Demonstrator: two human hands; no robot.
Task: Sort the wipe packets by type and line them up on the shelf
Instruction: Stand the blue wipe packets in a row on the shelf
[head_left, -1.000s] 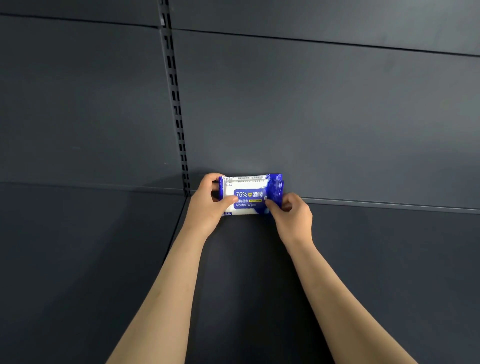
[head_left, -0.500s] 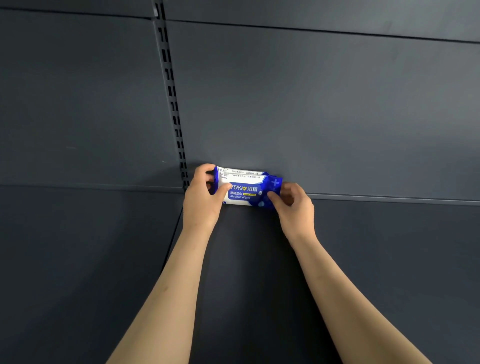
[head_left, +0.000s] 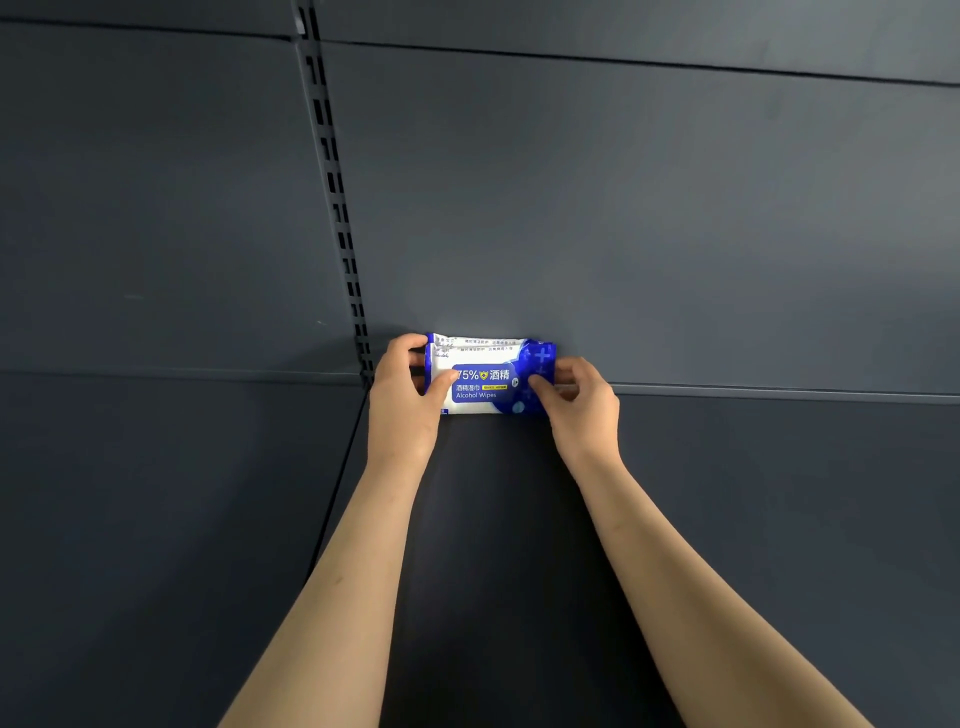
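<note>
A blue-and-white alcohol wipe packet (head_left: 488, 382) stands on its long edge at the back of the dark shelf (head_left: 753, 519), against the back panel. A second packet of the same kind seems to stand right behind it, only its top edge showing. My left hand (head_left: 402, 405) grips the packet's left end, thumb on the front. My right hand (head_left: 582, 410) pinches its right end, thumb on the front face.
The dark grey back panel (head_left: 649, 218) rises behind the shelf. A slotted upright rail (head_left: 337, 208) runs down just left of the packet. Another shelf section (head_left: 156, 519) lies to the left of a seam.
The packet has stayed at the back of the shelf between both hands; it tipped a little and now stands more upright. The view shifted slightly.
</note>
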